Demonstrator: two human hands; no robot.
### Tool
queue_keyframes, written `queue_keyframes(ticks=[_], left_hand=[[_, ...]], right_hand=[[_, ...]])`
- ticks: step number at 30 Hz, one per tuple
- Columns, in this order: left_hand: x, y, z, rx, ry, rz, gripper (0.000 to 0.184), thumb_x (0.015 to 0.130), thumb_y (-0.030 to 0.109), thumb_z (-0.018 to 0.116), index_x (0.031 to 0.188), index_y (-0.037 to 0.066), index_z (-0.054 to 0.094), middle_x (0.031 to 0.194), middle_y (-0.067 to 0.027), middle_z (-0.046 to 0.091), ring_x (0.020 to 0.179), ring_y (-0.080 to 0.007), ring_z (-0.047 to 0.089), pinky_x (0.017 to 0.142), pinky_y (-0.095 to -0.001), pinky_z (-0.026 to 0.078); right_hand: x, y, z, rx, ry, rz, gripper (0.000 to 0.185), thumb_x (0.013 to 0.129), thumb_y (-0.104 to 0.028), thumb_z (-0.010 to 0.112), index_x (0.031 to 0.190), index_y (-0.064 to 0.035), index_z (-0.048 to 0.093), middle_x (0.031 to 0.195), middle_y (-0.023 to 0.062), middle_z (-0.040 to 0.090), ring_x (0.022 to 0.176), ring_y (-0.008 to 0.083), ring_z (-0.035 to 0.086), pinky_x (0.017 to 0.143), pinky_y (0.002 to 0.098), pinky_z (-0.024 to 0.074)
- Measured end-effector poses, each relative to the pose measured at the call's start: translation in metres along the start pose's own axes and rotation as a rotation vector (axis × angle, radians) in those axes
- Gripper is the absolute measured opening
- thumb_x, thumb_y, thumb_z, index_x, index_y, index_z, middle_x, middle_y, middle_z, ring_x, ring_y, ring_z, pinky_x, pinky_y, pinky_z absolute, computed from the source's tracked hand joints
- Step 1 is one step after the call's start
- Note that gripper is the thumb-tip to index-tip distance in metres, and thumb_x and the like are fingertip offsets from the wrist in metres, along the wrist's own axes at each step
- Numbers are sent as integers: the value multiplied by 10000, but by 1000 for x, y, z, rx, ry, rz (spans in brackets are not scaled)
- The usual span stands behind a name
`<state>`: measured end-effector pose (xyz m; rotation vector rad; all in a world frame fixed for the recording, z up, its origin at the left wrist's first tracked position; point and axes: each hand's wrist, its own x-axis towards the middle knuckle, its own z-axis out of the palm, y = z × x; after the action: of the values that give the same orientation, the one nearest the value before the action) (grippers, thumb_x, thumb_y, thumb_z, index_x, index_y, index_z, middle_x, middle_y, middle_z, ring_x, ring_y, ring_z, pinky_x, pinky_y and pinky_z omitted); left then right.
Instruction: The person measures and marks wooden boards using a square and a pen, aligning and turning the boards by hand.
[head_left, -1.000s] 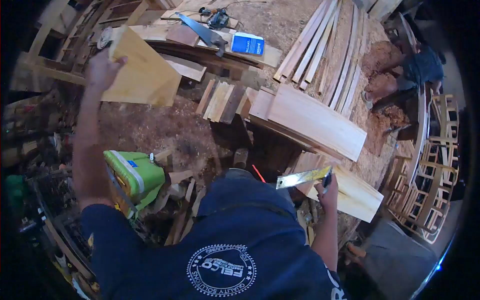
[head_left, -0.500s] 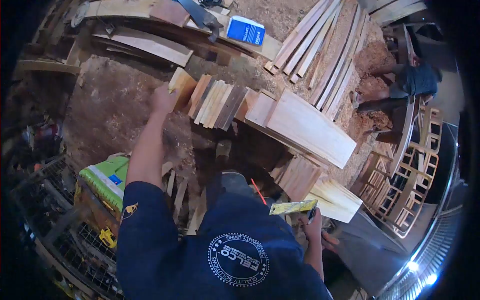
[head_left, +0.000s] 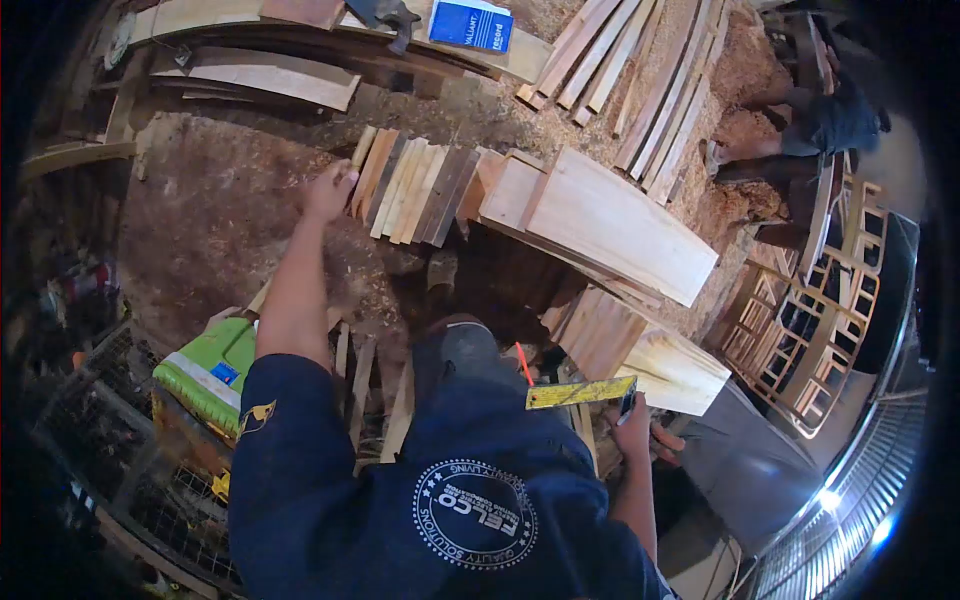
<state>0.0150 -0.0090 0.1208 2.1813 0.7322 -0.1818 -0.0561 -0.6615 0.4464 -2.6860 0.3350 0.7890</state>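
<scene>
My left hand (head_left: 328, 192) is at the left end of a row of upright boards (head_left: 412, 192), its fingers closed at the near edge of the end board (head_left: 363, 148). That board stands against the row, seen nearly edge-on. My right hand (head_left: 632, 430) grips the dark handle of a square with a yellow metal blade (head_left: 582, 392), which points left across the front of my body. Beyond the blade, wide boards (head_left: 620, 225) lie stacked to the right of the row, and a pale board (head_left: 675, 370) lies just above my right hand.
A blue packet (head_left: 470, 24) lies on planks at the top. Long strips (head_left: 680, 95) rest among wood shavings. A green case (head_left: 208, 370) is at the lower left. A person (head_left: 835, 120) is at the upper right, above wooden frames (head_left: 815, 330).
My left hand has brought the wide board rightward and down to the end of the row. The square has stayed in my right hand, its blade turning slightly. The view has shifted.
</scene>
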Motion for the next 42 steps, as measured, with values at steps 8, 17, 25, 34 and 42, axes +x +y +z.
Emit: queue_keyframes(ticks=[8,17,25,34,42], left_hand=[[-26,59,1,38,72,-96,486,1035,310,565,1460,76,550,1318,-194,677,1204,-289,652,1036,-391,476],[-112,265,106,-15,-34,322,267,926,200,672,1135,41,718,946,-132,754,881,-259,729,833,-374,571],[-200,350,223,136,-326,428,323,862,208,775,1142,56,718,924,-124,760,869,-251,736,824,-370,574],[-178,442,261,380,-334,490,446,874,334,768,1233,83,681,1034,-126,761,951,-284,730,884,-410,571],[-76,496,332,762,-198,747,673,859,483,769,1383,110,571,1212,-176,681,1217,-335,627,1042,-470,500]], right_hand=[[-7,54,14,148,11,77,374,739,-143,733,1042,3,571,877,192,679,824,379,688,780,461,535],[-13,141,9,363,382,128,419,753,-158,770,1076,12,564,880,194,659,802,358,646,789,447,528],[-9,303,17,384,528,210,548,766,-166,824,1218,0,563,1038,248,696,969,433,683,852,489,535],[-50,421,38,464,510,542,577,767,-52,783,1288,40,551,1209,259,641,1117,424,630,984,462,496],[-108,348,74,413,528,754,559,745,-151,783,1239,18,580,1154,261,674,1081,396,673,914,465,524]])
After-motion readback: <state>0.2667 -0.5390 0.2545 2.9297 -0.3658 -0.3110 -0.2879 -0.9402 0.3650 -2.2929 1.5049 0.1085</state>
